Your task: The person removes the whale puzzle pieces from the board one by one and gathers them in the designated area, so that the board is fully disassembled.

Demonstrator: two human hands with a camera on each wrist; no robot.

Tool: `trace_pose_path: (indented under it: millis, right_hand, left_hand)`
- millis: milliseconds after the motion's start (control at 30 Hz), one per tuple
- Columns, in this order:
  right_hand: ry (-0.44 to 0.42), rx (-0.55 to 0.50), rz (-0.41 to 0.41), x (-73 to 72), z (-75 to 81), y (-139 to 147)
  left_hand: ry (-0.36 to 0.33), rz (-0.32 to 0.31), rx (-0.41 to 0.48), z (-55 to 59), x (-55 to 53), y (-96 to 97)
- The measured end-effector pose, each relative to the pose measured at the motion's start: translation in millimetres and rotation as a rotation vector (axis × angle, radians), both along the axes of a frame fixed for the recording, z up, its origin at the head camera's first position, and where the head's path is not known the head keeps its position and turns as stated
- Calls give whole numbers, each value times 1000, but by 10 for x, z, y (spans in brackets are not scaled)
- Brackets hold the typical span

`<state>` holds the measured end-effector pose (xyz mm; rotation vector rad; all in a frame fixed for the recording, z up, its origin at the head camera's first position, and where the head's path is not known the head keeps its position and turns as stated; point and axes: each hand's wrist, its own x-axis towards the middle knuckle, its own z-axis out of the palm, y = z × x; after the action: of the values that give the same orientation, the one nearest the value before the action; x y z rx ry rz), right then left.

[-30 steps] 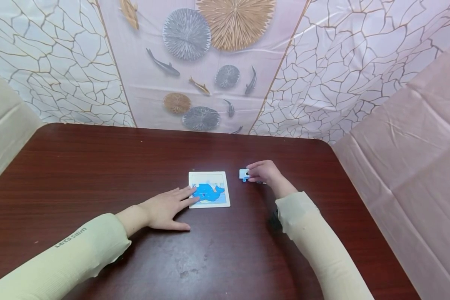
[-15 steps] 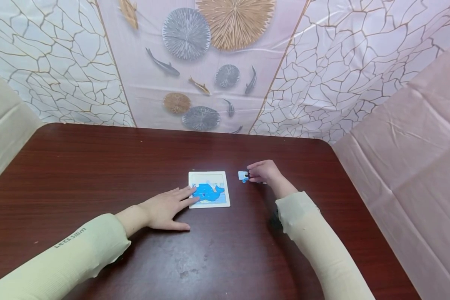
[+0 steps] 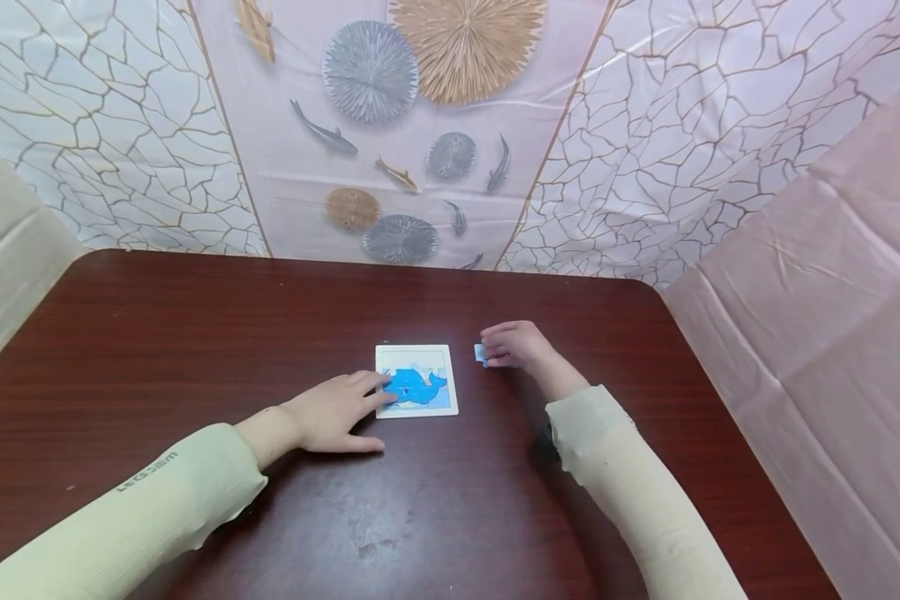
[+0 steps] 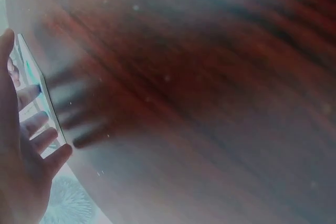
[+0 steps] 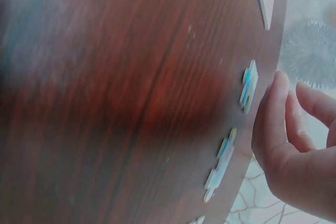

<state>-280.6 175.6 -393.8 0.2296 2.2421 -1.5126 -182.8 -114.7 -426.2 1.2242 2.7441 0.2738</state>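
Square whale puzzle [image 3: 417, 388] touches the left hand [image 3: 335, 411], fingers spread; the right hand [image 3: 521, 344], fingers curved, parted, hovers near knobbed pieces [image 5: 249, 87].

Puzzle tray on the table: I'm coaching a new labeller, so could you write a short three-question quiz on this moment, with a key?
1. Open: What animal is pictured inside the puzzle tray?
2. True or false: In the head view, the fingers of the left hand reach over the tray's right edge.
3. Fill in: In the head view, the ____ hand partly covers a loose puzzle piece lying outside the tray.

Key:
1. A blue whale picture.
2. False; they reach over its left edge.
3. Right; the right hand is in front of part of the piece.
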Motion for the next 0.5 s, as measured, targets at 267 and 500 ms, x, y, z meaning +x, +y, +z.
trace_pose_path:
  millis: [267, 500]
  right_hand:
    - [-18, -19, 55, 53, -23, -127]
    - [-37, -9, 72, 86, -67, -210]
  left_hand:
    - [41, -4, 23, 7, -14, 69]
    - [32, -59, 19, 20, 14, 196]
